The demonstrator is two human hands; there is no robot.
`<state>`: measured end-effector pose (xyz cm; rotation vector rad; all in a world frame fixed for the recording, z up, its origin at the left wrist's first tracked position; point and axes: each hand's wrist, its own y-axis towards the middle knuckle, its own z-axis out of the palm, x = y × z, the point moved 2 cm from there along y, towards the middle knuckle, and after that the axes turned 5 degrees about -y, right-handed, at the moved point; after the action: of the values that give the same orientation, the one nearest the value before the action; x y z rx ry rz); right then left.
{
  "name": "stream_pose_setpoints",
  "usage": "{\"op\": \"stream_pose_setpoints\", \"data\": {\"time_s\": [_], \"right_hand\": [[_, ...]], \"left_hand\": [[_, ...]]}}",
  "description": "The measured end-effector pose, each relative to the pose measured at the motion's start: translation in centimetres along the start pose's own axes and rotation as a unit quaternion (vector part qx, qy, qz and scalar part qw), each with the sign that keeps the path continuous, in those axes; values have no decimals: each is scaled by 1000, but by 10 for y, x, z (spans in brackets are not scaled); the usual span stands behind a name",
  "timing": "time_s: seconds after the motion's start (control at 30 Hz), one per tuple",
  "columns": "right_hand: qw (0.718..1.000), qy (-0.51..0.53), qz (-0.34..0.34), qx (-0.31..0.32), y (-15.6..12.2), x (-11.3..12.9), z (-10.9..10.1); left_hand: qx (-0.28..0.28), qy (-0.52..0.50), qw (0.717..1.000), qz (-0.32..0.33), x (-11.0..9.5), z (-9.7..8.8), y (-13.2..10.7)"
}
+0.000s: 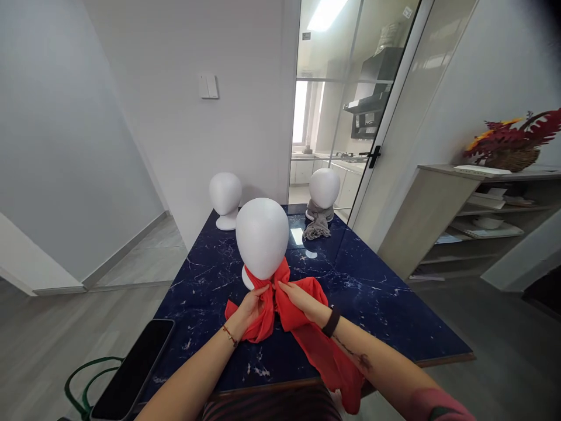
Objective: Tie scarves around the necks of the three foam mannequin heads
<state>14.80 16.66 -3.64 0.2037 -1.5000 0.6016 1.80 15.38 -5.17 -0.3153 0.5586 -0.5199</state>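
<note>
A red scarf [302, 318] goes around the neck of the white foam mannequin head [262, 237] in the middle of the table. My left hand [250, 307] grips the scarf just below the chin, on the left side. Close beside it, my right hand [298, 295] pinches the scarf's other side, fingertips near those of the left. One long end of the cloth runs under my right forearm and hangs over the table's front edge. A shorter part lies on the tabletop by my left hand. Folds of fabric partly hide the fingertips of both hands.
The dark blue marbled table [363, 292] carries a bare foam head [225, 193] at back left and another foam head [325, 187] wearing a grey scarf [319, 221] at back right. A black phone [135, 368] with a green strap sits at the front left. Shelves [491, 216] stand right.
</note>
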Motion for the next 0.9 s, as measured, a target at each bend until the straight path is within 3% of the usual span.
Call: {"op": "stream_pose_setpoints", "data": {"time_s": [0.07, 0.23, 0.33, 0.5, 0.63, 0.7, 0.8, 0.9], "right_hand": [[998, -44, -2, -51, -22, 8, 5], [970, -228, -65, 50, -85, 26, 28], [950, -302, -63, 54, -108, 25, 41], [960, -265, -56, 75, -107, 13, 66], [985, -90, 58, 134, -97, 0, 85], [988, -26, 92, 121, -94, -5, 92], [990, -40, 106, 88, -96, -13, 98], [981, -118, 108, 108, -103, -15, 97]], "left_hand": [[6, 0, 1000, -11, 1, 1, 0], [12, 6, 1000, -3, 4, -2, 4], [4, 15, 1000, -1, 3, -2, 4], [6, 35, 999, -10, 1, 8, -4], [-54, 58, 997, 12, 2, 10, -7], [-72, 59, 995, 19, 3, 7, -6], [-73, 51, 996, 12, 6, 3, -4], [-63, 32, 997, 8, 7, 1, -2]]}}
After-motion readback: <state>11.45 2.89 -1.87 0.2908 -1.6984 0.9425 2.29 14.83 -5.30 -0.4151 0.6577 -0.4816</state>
